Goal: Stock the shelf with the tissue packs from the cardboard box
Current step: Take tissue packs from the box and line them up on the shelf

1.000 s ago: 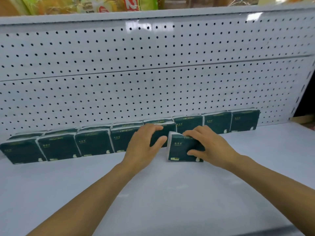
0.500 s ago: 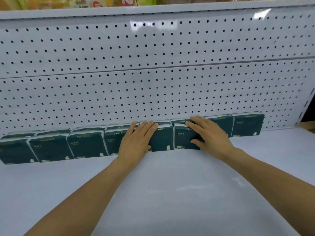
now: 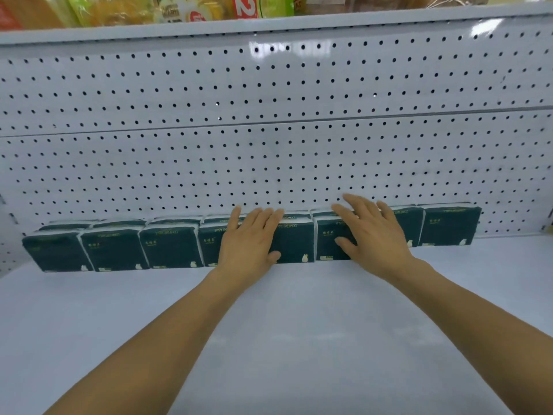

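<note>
a row of dark green tissue packs [image 3: 170, 247] stands along the far edge of the white shelf [image 3: 299, 324], against the pegboard back panel [image 3: 269, 163]. the left hand [image 3: 248, 241] lies flat with straight fingers on packs near the middle. just to its right, the right hand [image 3: 374, 232] rests with fingers spread and released on the neighbouring packs. colourful packaged goods [image 3: 149, 9] sit on the upper shelf.

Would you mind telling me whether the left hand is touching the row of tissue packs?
Touching. The head view shows the left hand lying flat with straight fingers against the front of the tissue packs, covering part of two neighbouring packs.
</note>
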Available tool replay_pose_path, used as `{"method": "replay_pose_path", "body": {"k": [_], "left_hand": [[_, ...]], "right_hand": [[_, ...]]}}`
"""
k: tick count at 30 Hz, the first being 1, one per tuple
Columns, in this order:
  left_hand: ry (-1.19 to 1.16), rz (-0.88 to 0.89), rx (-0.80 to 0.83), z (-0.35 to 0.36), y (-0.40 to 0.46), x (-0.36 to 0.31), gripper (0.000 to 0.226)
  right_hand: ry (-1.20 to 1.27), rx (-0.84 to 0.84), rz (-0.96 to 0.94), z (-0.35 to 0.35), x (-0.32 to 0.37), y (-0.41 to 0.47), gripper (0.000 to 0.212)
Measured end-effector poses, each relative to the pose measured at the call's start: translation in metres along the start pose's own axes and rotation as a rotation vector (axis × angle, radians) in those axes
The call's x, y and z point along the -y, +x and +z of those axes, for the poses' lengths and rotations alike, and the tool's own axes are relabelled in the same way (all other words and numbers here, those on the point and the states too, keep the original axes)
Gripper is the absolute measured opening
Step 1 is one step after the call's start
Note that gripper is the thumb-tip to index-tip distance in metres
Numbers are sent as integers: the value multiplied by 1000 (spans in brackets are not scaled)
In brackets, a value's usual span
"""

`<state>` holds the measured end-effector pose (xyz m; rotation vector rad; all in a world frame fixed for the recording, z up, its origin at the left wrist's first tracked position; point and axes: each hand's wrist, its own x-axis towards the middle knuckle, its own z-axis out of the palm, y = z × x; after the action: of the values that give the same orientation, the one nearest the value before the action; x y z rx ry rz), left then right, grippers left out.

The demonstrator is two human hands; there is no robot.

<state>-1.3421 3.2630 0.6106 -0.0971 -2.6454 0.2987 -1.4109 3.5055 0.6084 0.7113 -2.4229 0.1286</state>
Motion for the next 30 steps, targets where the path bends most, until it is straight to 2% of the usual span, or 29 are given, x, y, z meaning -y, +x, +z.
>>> {"method": "replay_pose_path", "body": {"k": [5, 8, 12, 22, 30], "left_hand": [[-172, -86, -194, -57, -47, 5, 72], [-165, -144, -300, -77, -96, 19, 72], [-113, -165, -324, -91, -177, 45, 73], [-49, -320, -184, -132, -430, 131, 69], [-24, -525, 59, -141, -634, 203, 72]], "right_hand": [[98, -125, -14, -48, 60, -22, 61], [126, -187, -52, -67, 103, -42, 62], [176, -217, -122, -82, 170, -78, 61], [421, -145, -321, -111, 390, -179, 55], [514, 97, -445, -98, 554, -268, 53]]}}
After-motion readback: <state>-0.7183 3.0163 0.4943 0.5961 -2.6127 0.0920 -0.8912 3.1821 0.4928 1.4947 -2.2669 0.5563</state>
